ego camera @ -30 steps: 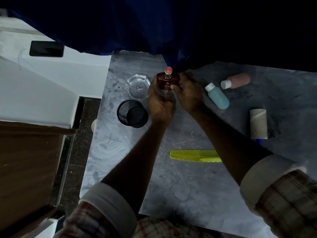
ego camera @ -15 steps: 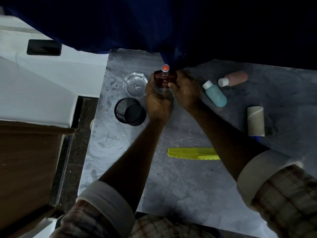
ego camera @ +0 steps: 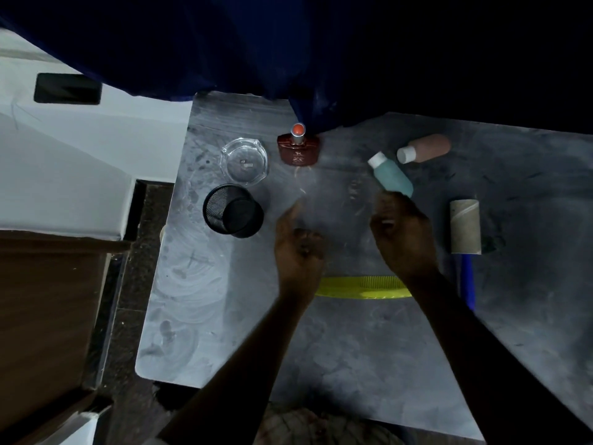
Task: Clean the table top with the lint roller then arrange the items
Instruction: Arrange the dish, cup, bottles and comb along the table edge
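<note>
- The mesh cup (ego camera: 233,214) lies tipped on its side near the table's (ego camera: 205,316) left edge; a knock from a passing arm could roll it off. Nothing shows inside it.
- The ashtray (ego camera: 244,161) sits just beyond it, holding one small pale scrap.
- The perfume (ego camera: 299,148) stands upright by the curtain (ego camera: 288,53), free of both hands; brushing the cloth could topple it.
- The left hand (ego camera: 296,244) hangs loosely curled, holding nothing.
- The comb (ego camera: 362,287) lies partly under both wrists.
- The right hand (ego camera: 402,234) is half-closed and empty, near the teal bottle (ego camera: 393,175); a careless grab may send it rolling into the pink bottle (ego camera: 425,148). Both lie capped, contents unseen.
- The lint roller (ego camera: 465,226) rests at the right.
</note>
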Tool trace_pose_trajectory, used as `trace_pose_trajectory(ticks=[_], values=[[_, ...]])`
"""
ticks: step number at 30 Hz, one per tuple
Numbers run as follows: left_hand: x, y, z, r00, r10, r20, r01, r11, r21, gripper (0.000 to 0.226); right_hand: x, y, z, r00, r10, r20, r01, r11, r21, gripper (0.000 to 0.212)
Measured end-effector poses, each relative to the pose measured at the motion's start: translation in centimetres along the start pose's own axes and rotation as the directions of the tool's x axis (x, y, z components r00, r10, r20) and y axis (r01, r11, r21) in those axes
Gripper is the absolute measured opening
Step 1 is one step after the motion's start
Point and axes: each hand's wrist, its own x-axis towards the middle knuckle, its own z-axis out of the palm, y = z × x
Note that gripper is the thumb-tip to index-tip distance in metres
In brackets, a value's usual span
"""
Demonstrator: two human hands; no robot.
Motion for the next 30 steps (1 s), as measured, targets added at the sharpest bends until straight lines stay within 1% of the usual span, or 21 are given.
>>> trace_pose_trajectory(ticks=[2,3,6,8,9,11,12,15,17,19,21,23,24,26,27,28,29,30], values=[[-0.7,-0.4,0.1,0.997,-0.038,0.062,0.036,0.999,0.035,0.067,-0.8,0.9,-0.2,0.998,0.061,-0.005,-0.061,0.996,0.059,0.030],[-0.8,-0.2,0.5,0.994,-0.051,0.095,0.044,0.996,0.076,0.062,-0.7,1.2,-0.4,0.997,0.068,-0.029,-0.066,0.996,0.061,0.029],[0.4,0.6,2.1,0.977,-0.067,0.202,0.034,0.986,0.166,0.050,0.8,1.9,-1.1,0.992,0.029,-0.126,-0.033,0.999,-0.035,0.026],[1.9,1.1,3.6,0.962,-0.077,0.263,0.032,0.985,0.169,0.049,2.7,2.3,-1.6,0.992,0.027,-0.126,-0.038,0.995,-0.089,0.029],[2.7,1.4,4.5,0.951,-0.101,0.293,0.054,0.985,0.165,0.049,3.8,2.5,-1.6,0.994,0.028,-0.110,-0.044,0.988,-0.148,0.034],[4.4,1.7,6.7,0.918,-0.196,0.346,0.153,0.977,0.148,0.050,5.6,2.9,-1.6,0.997,0.052,-0.061,-0.067,0.960,-0.272,0.043],[5.2,1.8,7.8,0.901,-0.240,0.363,0.206,0.970,0.129,0.048,6.3,3.1,-1.6,0.997,0.067,-0.032,-0.073,0.952,-0.297,0.045],[7.1,2.1,10.8,0.859,-0.350,0.374,0.360,0.932,0.044,0.037,7.3,3.9,-1.3,0.997,0.059,0.039,-0.046,0.962,-0.268,0.047],[7.6,2.5,11.9,0.810,-0.451,0.375,0.503,0.863,-0.048,0.029,7.3,4.6,-1.0,0.998,0.046,0.049,-0.033,0.969,-0.246,0.046],[7.4,2.8,12.5,0.775,-0.507,0.377,0.578,0.810,-0.100,0.031,6.9,4.9,-0.7,0.998,0.035,0.052,-0.023,0.973,-0.228,0.045],[6.8,2.9,12.4,0.771,-0.503,0.390,0.586,0.801,-0.126,0.036,6.5,5.0,-0.5,0.998,0.028,0.058,-0.017,0.981,-0.195,0.045],[6.1,2.9,11.8,0.787,-0.479,0.388,0.566,0.811,-0.148,0.038,6.4,4.9,-0.3,0.997,0.032,0.075,-0.020,0.988,-0.151,0.046],[5.8,3.0,11.4,0.802,-0.462,0.380,0.549,0.821,-0.160,0.038,6.4,4.9,-0.3,0.994,0.051,0.096,-0.039,0.992,-0.123,0.045],[5.3,3.5,10.4,0.846,-0.405,0.347,0.488,0.850,-0.197,0.036,6.3,4.5,-0.4,0.977,0.091,0.193,-0.082,0.995,-0.052,0.041],[5.0,3.6,9.8,0.874,-0.364,0.321,0.440,0.874,-0.208,0.034,6.0,4.2,-0.5,0.967,0.089,0.238,-0.100,0.994,0.035,0.039],[4.7,3.7,9.3,0.902,-0.320,0.290,0.384,0.901,-0.200,0.031,5.7,3.6,-0.5,0.962,0.090,0.258,-0.140,0.973,0.184,0.037],[4.4,3.7,8.7,0.924,-0.281,0.258,0.330,0.929,-0.169,0.028,5.3,3.1,-0.5,0.960,0.092,0.263,-0.181,0.923,0.341,0.039],[4.1,3.8,8.0,0.941,-0.250,0.229,0.284,0.950,-0.130,0.026,5.1,2.7,-0.6,0.960,0.103,0.260,-0.215,0.865,0.453,0.041]])
